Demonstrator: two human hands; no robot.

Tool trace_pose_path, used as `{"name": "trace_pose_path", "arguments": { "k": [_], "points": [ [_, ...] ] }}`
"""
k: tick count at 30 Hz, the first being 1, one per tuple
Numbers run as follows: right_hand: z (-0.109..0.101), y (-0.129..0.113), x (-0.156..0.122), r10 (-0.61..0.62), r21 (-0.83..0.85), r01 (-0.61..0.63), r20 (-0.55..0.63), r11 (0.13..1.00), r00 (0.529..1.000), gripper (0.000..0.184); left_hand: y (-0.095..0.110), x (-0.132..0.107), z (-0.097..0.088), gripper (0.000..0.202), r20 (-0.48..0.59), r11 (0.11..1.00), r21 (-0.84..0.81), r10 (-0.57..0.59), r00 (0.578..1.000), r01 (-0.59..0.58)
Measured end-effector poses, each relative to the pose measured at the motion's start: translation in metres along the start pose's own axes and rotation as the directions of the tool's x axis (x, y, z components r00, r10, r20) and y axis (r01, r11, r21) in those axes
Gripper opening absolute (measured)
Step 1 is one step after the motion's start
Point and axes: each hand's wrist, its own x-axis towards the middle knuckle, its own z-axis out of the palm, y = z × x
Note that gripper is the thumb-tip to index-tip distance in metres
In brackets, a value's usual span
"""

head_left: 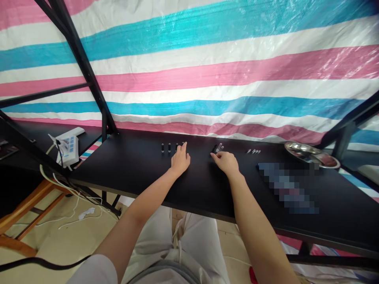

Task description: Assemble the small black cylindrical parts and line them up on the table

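Small black cylinders with pale ends, like a black cylinder [162,148], stand in a short row on the black table [142,169]. My left hand [179,161] rests at the right end of this row, fingers stretched and thumb apart, partly covering the last pieces. To its right, a small cluster of clear tubes [219,147] with dark parts lies beyond my right hand [227,162]. The thumb and forefinger of that hand are pinched together at the cluster's near edge. Whatever sits between them is too small to make out.
Several small shiny pieces [254,151] lie further right. A steel tray [331,161] stands at the back right, behind a blurred-out flat item [287,189]. A white power strip [71,148] with cables is at left. Black frame posts [89,75] and a striped sheet [201,59] bound the table.
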Motion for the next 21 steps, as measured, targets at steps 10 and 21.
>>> {"name": "trace_pose_path", "arguments": {
  "k": [10, 21],
  "points": [
    [0.007, -0.011, -0.006, -0.241, 0.157, 0.255, -0.101, 0.954, 0.965, 0.040, 0.003, 0.000, 0.005, 0.058, 0.112, 0.993, 0.112, -0.040, 0.993, 0.027],
    [0.006, -0.016, -0.008, -0.283, 0.168, 0.291, -0.070, 0.942, 0.956, 0.047, 0.004, 0.010, 0.006, 0.058, 0.129, 0.992, 0.116, -0.057, 0.990, 0.042]
  ]
}}
